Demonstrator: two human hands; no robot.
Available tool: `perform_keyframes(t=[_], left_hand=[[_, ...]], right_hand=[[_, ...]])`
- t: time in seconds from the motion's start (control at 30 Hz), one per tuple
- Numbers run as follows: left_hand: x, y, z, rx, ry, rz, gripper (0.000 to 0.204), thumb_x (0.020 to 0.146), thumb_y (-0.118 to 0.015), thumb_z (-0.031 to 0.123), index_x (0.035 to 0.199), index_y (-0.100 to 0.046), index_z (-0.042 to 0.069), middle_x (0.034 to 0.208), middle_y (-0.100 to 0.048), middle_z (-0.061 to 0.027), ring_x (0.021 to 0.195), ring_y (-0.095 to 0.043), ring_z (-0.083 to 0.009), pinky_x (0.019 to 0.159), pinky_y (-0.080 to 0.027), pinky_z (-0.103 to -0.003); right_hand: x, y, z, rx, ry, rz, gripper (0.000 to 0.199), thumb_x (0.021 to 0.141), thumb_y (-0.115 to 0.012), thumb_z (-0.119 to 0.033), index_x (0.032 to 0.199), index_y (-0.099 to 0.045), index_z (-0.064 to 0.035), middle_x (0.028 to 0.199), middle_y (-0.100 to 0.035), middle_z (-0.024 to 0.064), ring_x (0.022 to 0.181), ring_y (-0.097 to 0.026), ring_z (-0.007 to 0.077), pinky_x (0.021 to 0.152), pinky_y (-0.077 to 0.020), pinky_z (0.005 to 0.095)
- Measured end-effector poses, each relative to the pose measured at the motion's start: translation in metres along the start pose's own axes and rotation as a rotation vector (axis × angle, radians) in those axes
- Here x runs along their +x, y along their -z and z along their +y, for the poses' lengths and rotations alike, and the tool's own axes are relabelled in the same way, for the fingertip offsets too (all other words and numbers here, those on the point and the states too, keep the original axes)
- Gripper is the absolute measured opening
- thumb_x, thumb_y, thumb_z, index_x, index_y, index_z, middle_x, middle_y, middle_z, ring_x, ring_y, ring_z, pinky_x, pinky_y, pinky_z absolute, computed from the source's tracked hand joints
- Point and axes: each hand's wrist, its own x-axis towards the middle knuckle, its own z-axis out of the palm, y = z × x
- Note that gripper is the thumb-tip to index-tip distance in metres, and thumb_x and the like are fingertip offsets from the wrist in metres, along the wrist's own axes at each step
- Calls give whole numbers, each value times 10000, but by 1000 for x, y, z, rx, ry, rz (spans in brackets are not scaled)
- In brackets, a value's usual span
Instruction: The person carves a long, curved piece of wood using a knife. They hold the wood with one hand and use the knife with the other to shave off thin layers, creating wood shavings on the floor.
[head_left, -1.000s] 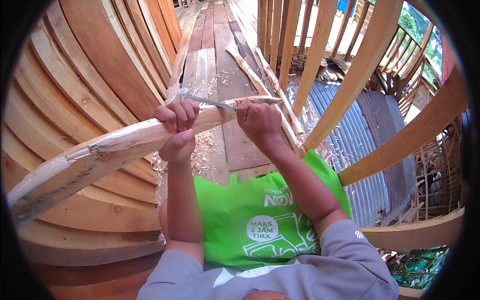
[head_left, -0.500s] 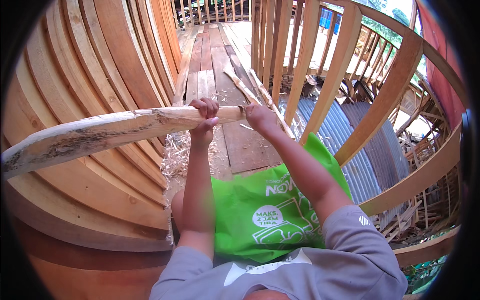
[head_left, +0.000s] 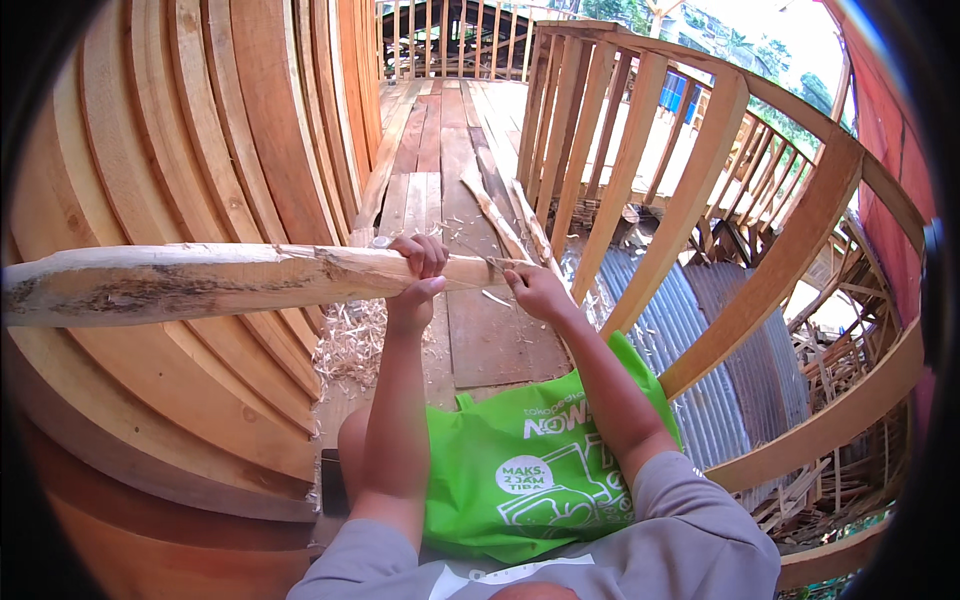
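Observation:
A long, pale, peeled wooden pole (head_left: 200,285) with dark streaks runs across in front of me from the left edge. My left hand (head_left: 418,270) is wrapped round it near its narrower right end. Closed at that end is my right hand (head_left: 538,290), with what looks like a thin, dark knife blade (head_left: 478,252) reaching from it over the wood. The knife's handle is hidden in my fingers. A green bag (head_left: 530,470) with white print covers my lap beneath my forearms.
Wood shavings (head_left: 352,345) lie heaped on the plank floor (head_left: 500,345). Farther off, two peeled sticks (head_left: 495,212) rest beside the slatted railing (head_left: 630,150) on the right. A plank wall (head_left: 170,390) rises close on the left. Corrugated sheets (head_left: 690,345) show beyond the railing.
The view has tilted up, so everything sits lower in it. The pole now lies more level. My right hand's grip has turned, and the thin blade shows more clearly.

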Motion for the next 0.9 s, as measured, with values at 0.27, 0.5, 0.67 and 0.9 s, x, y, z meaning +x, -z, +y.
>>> perform_keyframes(t=[0.27, 0.5, 0.67, 0.9], left_hand=[[-9, 7, -1, 64, -82, -34, 329, 597, -593, 0, 779, -362, 148, 678, -344, 7, 635, -329, -140, 652, -291, -311], [-10, 2, 5, 118, -86, -7, 308, 613, -556, -1, 790, -359, 156, 680, -333, 16, 636, -339, -132, 675, -300, -298], [-8, 1, 3, 113, -79, -40, 306, 616, -554, 9, 790, -354, 161, 687, -322, 14, 639, -335, -134, 685, -300, -304], [-10, -3, 4, 146, -55, -21, 304, 599, -545, 19, 788, -358, 166, 687, -321, 14, 638, -336, -131, 697, -306, -301]], right_hand=[[-6, -19, 2, -54, -90, 106, 388, 903, -587, -415, 807, -718, -64, 749, -680, 168, 759, -666, 367, 694, -504, 473], [-4, -16, -2, -68, 13, 260, 345, 838, -670, -388, 672, -684, -86, 642, -635, 108, 656, -649, 327, 580, -484, 441], [-4, -38, 16, -89, 130, 465, 295, 816, -694, -372, 665, -669, -119, 563, -603, 78, 548, -629, 302, 496, -467, 421], [-2, -58, 27, -62, 177, 588, 249, 808, -695, -385, 724, -666, -153, 562, -593, 59, 514, -620, 280, 458, -459, 387]])
